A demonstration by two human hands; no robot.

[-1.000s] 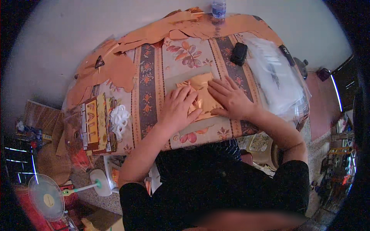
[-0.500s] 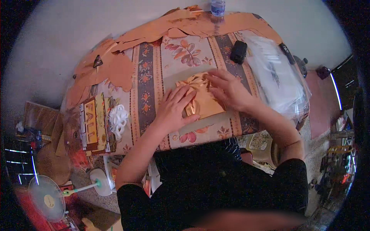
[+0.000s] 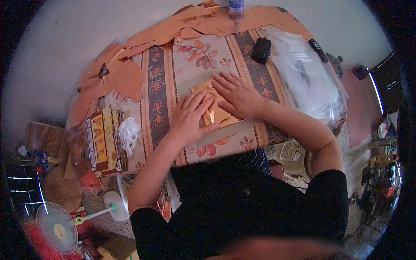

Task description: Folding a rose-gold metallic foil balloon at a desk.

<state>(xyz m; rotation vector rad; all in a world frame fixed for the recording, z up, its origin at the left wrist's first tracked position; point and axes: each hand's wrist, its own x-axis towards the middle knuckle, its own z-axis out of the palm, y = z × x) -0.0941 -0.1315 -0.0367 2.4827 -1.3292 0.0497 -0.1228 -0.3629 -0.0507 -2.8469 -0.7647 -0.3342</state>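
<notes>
A flat, shiny copper-gold foil piece, wrinkled along its far side, lies on the patterned tablecloth. I cannot tell whether it is a bag or a folded sheet. My left hand rests on its left part with the fingers spread. Across its upper right lies my right hand, palm down and fingers stretched out, hiding much of the foil. A pale greyish flat area shows around the foil's edges.
Clear plastic sleeves and a black object are at the right. Orange-brown paper sheets cover the far and left edges, with a bottle behind. White loops and flat signs lie left. A fan stands below.
My right hand has gone from curled fingers at the foil's far right side to lying flat across it. The foil's crumpled top looks flatter. My left hand stays on it.
</notes>
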